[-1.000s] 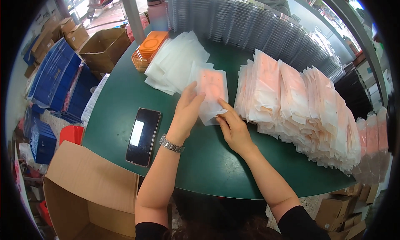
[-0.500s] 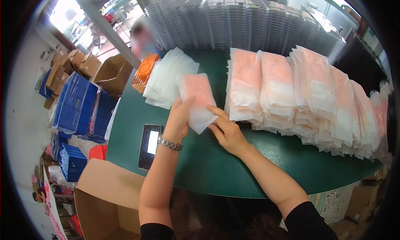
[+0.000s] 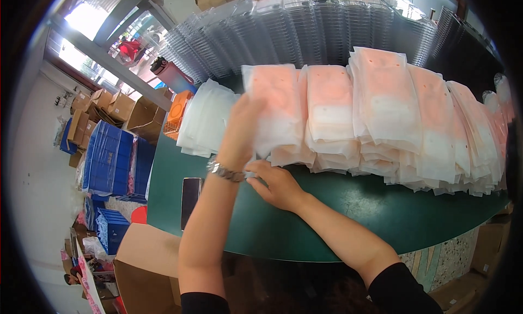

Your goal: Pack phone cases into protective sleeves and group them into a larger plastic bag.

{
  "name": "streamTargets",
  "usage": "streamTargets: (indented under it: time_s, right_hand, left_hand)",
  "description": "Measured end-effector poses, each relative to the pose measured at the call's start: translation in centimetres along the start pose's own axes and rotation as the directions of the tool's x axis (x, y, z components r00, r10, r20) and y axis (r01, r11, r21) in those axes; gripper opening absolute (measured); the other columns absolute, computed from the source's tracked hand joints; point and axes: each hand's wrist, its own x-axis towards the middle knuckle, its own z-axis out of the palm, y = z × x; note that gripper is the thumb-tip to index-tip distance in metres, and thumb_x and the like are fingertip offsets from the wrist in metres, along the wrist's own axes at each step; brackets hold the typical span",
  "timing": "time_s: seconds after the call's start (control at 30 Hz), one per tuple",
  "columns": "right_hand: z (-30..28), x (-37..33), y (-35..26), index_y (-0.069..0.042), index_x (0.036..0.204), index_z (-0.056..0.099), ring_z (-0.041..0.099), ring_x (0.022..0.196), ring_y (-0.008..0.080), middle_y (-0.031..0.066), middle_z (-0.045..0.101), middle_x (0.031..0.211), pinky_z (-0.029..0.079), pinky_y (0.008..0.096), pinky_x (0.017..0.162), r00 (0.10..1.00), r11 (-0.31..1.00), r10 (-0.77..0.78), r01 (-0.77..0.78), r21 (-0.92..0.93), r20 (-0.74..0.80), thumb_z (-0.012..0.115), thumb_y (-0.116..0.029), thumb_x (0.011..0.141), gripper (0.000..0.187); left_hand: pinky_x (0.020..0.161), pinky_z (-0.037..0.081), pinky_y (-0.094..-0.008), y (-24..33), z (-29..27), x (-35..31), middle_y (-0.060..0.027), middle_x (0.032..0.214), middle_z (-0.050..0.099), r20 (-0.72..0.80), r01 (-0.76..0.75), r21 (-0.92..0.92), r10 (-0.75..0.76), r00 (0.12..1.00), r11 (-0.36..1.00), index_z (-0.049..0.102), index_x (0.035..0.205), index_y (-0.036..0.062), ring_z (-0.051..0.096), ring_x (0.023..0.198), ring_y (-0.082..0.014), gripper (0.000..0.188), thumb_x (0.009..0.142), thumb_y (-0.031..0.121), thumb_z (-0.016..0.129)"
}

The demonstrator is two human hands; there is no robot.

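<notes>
My left hand (image 3: 239,131) is raised over the green table (image 3: 305,216) and grips a clear bag with a pink item inside (image 3: 272,104), holding it against the left end of the row of filled pink bags (image 3: 392,112). A metal watch sits on that wrist. My right hand (image 3: 278,184) rests lower, fingers near the bag's bottom edge, just above the table; whether it touches the bag is unclear.
A stack of empty clear bags (image 3: 204,118) lies left of the row, with an orange box (image 3: 177,113) beside it. A phone (image 3: 190,194) lies on the table's left part. Clear plastic trays (image 3: 305,25) line the back. Blue crates (image 3: 109,156) and cardboard boxes (image 3: 147,265) stand on the floor.
My left hand lifted the pink bag from the table and carried it right to the end of the filled row. My right hand followed below it. The view has tilted upward.
</notes>
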Motion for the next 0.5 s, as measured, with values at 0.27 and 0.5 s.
streamTargets:
  time_s: [0.27,0.5]
  right_hand:
    - [-0.6,0.4,-0.5,-0.004,0.118,0.058,0.063,0.103,0.0405,0.017,0.064,0.117,0.051,0.0477,0.088,0.995,0.999,0.044,-0.044,-0.002,0.084,0.063,-0.011,0.094,0.026]
    - [-1.2,0.7,-0.9,-0.012,0.146,0.049,0.028,0.15,0.0365,0.01,0.036,0.161,0.038,0.0483,0.114,0.948,0.966,0.082,0.0,-0.259,0.306,0.06,-0.022,0.098,0.05]
  left_hand:
    - [0.086,0.05,-0.0314,1.7,3.2,0.6,-0.0043,0.111,0.064,0.131,0.143,0.167,-0.165,0.978,0.976,0.059,0.129,0.0051,0.058,0.1,-0.0134,0.034,0.101,0.024,0.053]
    - [0.101,0.048,-0.0389,-0.7,-6.3,-2.2,-0.0138,0.139,0.061,-0.114,-0.067,0.099,0.078,0.99,0.993,0.05,0.146,0.0043,0.06,0.122,-0.0197,0.049,0.104,0.028,0.053]
